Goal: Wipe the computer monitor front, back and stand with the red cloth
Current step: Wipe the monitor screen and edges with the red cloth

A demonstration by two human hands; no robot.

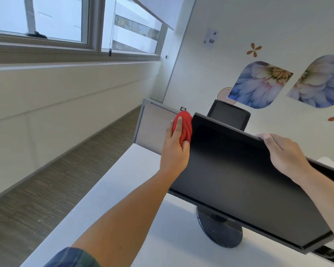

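A black computer monitor (239,180) stands on a white desk (123,199), its dark screen facing me and its round black stand (218,230) below. My left hand (175,151) holds a bunched red cloth (183,126) against the monitor's upper left corner and side edge. My right hand (285,153) grips the top edge of the monitor further right, fingers curled over the rim. The back of the monitor is hidden.
A grey desk partition (154,124) rises behind the cloth. A black chair back (229,114) shows above the monitor. A wall with flower decals is beyond, and windows (56,20) are at the left. Brown carpet floor (56,180) runs left of the desk.
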